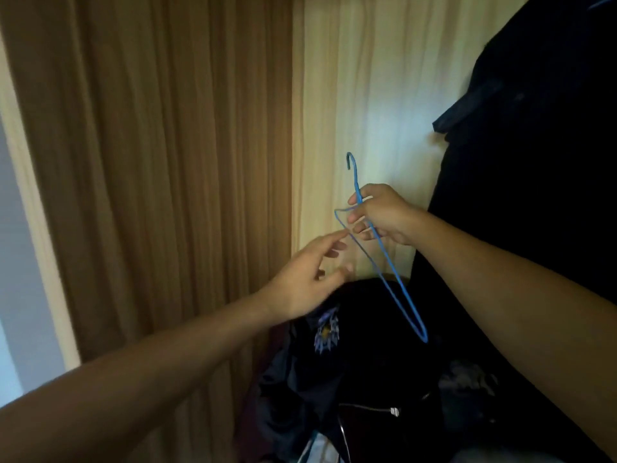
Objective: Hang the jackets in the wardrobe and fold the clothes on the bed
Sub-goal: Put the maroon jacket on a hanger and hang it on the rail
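Jackets heaped below; right hand grips blue hanger at neck, hook up; left hand open, prob. reaching to steady it.

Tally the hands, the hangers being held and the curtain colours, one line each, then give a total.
Hands: 2, left hand and right hand
Held hangers: 1, blue hanger
Curtain colours: 2, brown curtain and cream curtain
Total: 5
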Motion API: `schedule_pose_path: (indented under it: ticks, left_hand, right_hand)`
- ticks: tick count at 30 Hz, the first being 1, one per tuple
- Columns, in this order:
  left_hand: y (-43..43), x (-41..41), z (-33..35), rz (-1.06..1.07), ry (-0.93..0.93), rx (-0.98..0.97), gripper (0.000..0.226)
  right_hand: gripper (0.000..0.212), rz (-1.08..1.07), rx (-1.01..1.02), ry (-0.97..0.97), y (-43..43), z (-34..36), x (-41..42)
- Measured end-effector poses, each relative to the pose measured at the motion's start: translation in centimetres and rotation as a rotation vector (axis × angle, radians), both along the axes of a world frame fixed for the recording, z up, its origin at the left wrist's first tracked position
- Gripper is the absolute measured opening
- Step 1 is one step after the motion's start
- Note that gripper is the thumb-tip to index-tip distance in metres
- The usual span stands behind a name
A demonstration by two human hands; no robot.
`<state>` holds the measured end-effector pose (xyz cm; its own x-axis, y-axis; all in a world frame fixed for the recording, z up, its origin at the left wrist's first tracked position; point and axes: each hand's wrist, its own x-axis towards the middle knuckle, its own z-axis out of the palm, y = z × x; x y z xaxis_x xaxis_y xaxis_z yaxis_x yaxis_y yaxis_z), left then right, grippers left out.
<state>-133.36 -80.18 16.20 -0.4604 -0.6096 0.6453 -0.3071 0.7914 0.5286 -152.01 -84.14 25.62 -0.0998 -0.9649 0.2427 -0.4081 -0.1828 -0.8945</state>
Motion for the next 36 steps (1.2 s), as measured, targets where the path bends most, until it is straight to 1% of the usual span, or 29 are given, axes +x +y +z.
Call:
schedule_pose_path:
  ticks: [1, 2, 3, 5, 6, 7, 8, 10, 11, 12, 15, 17, 19, 21, 23, 25, 27, 28, 29, 31, 32, 33, 34, 36]
  left_hand:
    - [-1.6, 0.1, 0.2, 0.092, 0.028, -0.042, 0.055]
    - [-3.3, 0.2, 0.5, 0.195, 0.014, -0.097, 0.055]
    - [-4.8, 0.3, 0.9, 0.288, -0.037, -0.145, 0.057]
    - [-7.0, 0.1, 1.5, 0.370, -0.186, -0.180, 0.070]
    - [-8.0, -0.2, 1.6, 0.359, -0.251, -0.172, 0.076]
    - [-8.7, -0.8, 1.7, 0.311, -0.302, -0.136, 0.077]
    - [-9.1, -1.4, 1.6, 0.216, -0.321, -0.058, 0.071]
    - [-9.4, -2.9, 1.0, -0.027, -0.246, 0.140, 0.040]
    - [-9.4, -3.4, 0.8, -0.092, -0.192, 0.190, 0.027]
    - [-9.5, -3.8, 0.5, -0.114, -0.169, 0.198, 0.021]
    - [-9.8, -4.2, 0.0, -0.107, -0.221, 0.214, 0.022]
    - [-10.2, -4.2, 0.0, -0.138, -0.270, 0.339, 0.030]
    - [-10.5, -4.2, 0.0, -0.167, -0.289, 0.456, 0.029]
    - [-11.4, -4.1, -0.3, -0.172, -0.258, 0.489, 0.024]
    - [-12.3, -3.4, -0.4, -0.095, -0.237, 0.478, 0.024]
    - [-13.4, -2.3, 0.1, -0.032, -0.272, 0.496, 0.026]
    - [-14.0, -1.1, 1.2, -0.019, -0.327, 0.532, 0.024]
    - [-14.2, -0.7, 1.8, -0.007, -0.358, 0.530, 0.024]
    - [-14.4, -0.4, 2.4, 0.017, -0.392, 0.512, 0.024]
    - [-14.6, 0.0, 3.6, 0.077, -0.456, 0.455, 0.022]
    - [-14.6, 0.1, 4.2, 0.104, -0.488, 0.428, 0.022]
    - [-14.7, 0.2, 4.6, 0.125, -0.513, 0.406, 0.021]
    - [-14.8, 0.2, 4.9, 0.140, -0.526, 0.390, 0.021]
    - [-15.1, 0.0, 5.0, 0.155, -0.527, 0.374, 0.023]
  right_hand:
    - [0.024, 0.021, 0.014, 0.035, 0.3, -0.6, -0.5]
    - [0.024, 0.041, 0.021, 0.068, 0.5, -1.2, -0.9]
    - [0.025, 0.059, 0.022, 0.098, 0.8, -1.8, -1.3]
    - [0.029, 0.086, 0.020, 0.156, 1.2, -2.8, -2.0]
    - [0.030, 0.097, 0.023, 0.182, 1.3, -3.2, -2.2]
    - [0.030, 0.106, 0.027, 0.201, 1.3, -3.6, -2.4]
    - [0.029, 0.110, 0.023, 0.211, 1.3, -4.0, -2.5]
    - [0.025, 0.103, 0.003, 0.222, 0.9, -4.9, -2.9]
    - [0.022, 0.087, -0.010, 0.230, 0.7, -5.3, -3.1]
    - [0.020, 0.073, -0.022, 0.235, 0.4, -5.8, -3.3]
    - [0.009, 0.049, -0.047, 0.258, -0.8, -7.8, -3.6]
    - [0.004, 0.058, -0.056, 0.352, -2.1, -9.4, -3.8]
    - [0.012, 0.110, -0.071, 0.422, -3.2, -10.9, -3.6]
    - [0.020, 0.122, -0.067, 0.420, -3.9, -11.9, -3.7]
    - [0.033, 0.026, -0.029, 0.407, -3.9, -12.3, -4.4]
    - [0.045, -0.161, 0.021, 0.439, -4.1, -12.8, -6.4]
    - [0.059, -0.300, 0.138, 0.534, -4.1, -13.9, -8.6]
    - [0.066, -0.312, 0.226, 0.558, -4.1, -14.7, -9.7]
    - [0.076, -0.295, 0.312, 0.553, -4.0, -15.5, -10.5]
    - [0.110, -0.233, 0.467, 0.469, -4.2, -17.2, -11.5]
    - [0.120, -0.228, 0.524, 0.440, -4.5, -18.0, -11.9]
    - [0.120, -0.243, 0.558, 0.437, -4.7, -18.6, -11.9]
    - [0.113, -0.284, 0.561, 0.463, -5.1, -19.2, -12.0]
    - [0.084, -0.399, 0.505, 0.556, -5.6, -19.7, -11.5]
